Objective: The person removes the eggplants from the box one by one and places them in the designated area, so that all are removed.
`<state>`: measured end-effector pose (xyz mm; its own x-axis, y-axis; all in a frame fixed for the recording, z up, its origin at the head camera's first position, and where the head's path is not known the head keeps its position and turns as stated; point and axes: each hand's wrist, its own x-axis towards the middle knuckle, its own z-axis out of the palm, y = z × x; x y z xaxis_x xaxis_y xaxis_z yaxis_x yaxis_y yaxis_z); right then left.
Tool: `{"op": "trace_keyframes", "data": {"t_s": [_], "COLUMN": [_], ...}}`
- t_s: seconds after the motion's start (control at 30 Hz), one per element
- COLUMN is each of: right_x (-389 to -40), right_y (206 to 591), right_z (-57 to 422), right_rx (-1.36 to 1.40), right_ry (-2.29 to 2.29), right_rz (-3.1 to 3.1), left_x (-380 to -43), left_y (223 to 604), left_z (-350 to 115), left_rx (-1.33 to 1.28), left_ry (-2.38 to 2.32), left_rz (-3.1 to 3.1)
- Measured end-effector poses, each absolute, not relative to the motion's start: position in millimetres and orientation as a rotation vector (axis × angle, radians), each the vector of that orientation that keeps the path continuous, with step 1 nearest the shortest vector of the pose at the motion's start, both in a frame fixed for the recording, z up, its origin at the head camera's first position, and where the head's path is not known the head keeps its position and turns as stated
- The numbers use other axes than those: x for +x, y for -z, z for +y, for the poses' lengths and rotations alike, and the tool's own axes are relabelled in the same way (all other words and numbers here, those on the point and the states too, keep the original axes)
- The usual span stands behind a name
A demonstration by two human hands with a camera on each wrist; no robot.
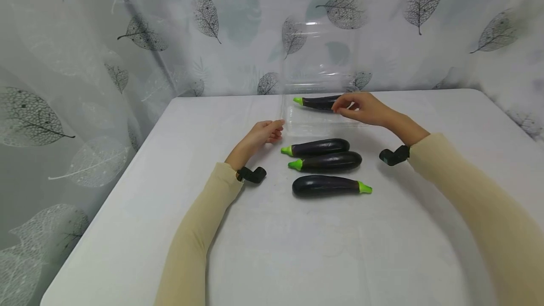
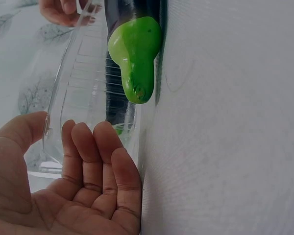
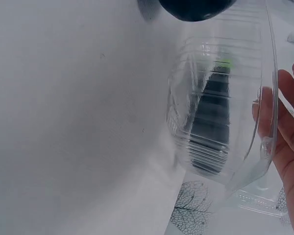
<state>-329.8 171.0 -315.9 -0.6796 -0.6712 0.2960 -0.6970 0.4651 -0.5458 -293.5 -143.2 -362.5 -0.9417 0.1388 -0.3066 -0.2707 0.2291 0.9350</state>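
A clear plastic container [image 1: 306, 130] lies at the table's far side with its lid [image 1: 320, 63] raised. Inside it rests one dark eggplant [image 1: 316, 103], green stem to the left. My right hand [image 1: 367, 109] is over the container's right part, fingers loosely bent by that eggplant's right end, which they hide. In the right wrist view its fingers are at the rim. My left hand [image 1: 260, 135] is at the container's left front corner; in the left wrist view the thumb [image 2: 32, 128] meets the rim and the other fingers are gently curved, with a gap between.
Three more eggplants lie on the table in front of the container: two close together [image 1: 322, 147] [image 1: 331, 161] with stems left, and a nearer one [image 1: 325, 186] with its stem right. Behind the white table [image 1: 272, 259] hangs a leaf-patterned curtain [image 1: 242, 22].
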Motion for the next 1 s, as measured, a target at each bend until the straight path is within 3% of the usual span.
{"op": "trace_keyframes", "data": {"t_s": [1.0], "right_x": [-364], "right_y": [335], "right_z": [156], "right_rx": [0.972], "right_ry": [-1.116], "right_rz": [-2.73], "left_x": [-294], "left_y": [361], "left_z": [-144], "left_rx": [-0.119], "left_ry": [-1.781], "left_rz": [2.174]}}
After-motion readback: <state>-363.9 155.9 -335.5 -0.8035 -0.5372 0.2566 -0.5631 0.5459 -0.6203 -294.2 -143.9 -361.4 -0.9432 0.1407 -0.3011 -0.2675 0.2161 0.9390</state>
